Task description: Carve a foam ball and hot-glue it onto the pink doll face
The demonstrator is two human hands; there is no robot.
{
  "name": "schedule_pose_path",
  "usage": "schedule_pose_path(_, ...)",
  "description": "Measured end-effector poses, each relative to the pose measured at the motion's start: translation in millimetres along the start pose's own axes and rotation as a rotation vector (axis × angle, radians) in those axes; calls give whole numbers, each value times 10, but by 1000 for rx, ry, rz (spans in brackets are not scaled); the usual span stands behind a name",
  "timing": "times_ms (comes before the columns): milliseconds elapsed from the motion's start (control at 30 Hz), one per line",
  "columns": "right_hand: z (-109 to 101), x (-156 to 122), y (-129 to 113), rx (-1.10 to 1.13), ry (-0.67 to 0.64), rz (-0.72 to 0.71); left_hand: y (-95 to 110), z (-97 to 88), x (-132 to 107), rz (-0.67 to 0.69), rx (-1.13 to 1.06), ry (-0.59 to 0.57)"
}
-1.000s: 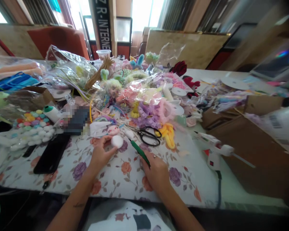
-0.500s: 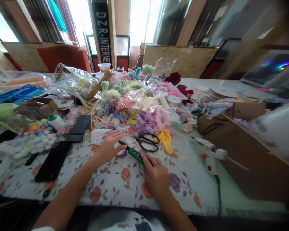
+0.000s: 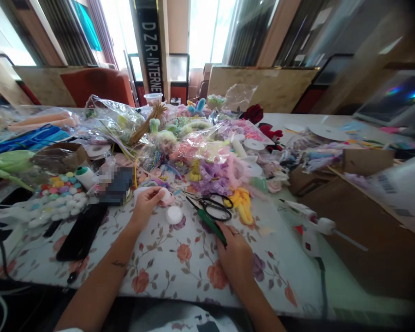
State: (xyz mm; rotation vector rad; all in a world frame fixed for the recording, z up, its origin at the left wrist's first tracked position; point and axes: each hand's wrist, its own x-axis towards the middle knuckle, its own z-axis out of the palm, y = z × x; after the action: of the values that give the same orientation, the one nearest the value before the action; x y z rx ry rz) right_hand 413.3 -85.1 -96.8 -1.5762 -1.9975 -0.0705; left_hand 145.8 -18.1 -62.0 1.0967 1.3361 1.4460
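My left hand (image 3: 148,205) is closed in a pinch on a small white and pink piece (image 3: 166,196), partly hidden by the fingers. Just below it a white round disc (image 3: 174,215) lies flat on the flowered cloth (image 3: 159,263). My right hand (image 3: 235,249) has its fingers around the back end of a slim green-handled tool (image 3: 209,221) with a dark, narrow front; its exact kind is unclear. The tool points away to the left, beside black-handled scissors (image 3: 216,206). Yellow fuzzy strips (image 3: 242,205) are bunched right of the scissors.
A white glue gun (image 3: 309,226) and a cardboard box (image 3: 359,230) stand to the right. Fluffy craft pieces and clear plastic heap up behind. On the left are pompoms (image 3: 60,198), a thread spool (image 3: 85,176) and a black phone (image 3: 81,233).
My left hand has drawn back from the tool's front and now pinches the small piece; the white disc has come into sight. My right hand and the tool have shifted slightly right and down.
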Motion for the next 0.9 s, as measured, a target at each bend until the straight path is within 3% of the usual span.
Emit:
schedule_pose_path(267, 34, 9, -35, 1, -18, -74, -4, 59, -86, -66, -58, -79)
schedule_pose_path(567, 25, 39, -33, 148, -20, -85, -19, -98, -44, 3, 28, 8)
schedule_pose_path(733, 54, 41, -19, 194, 23, -46, 56, -156, 253, 159, 240, 119)
schedule_pose_path(900, 94, 41, 4, 201, 51, -48, 24, -86, 780, 260, 577, 92)
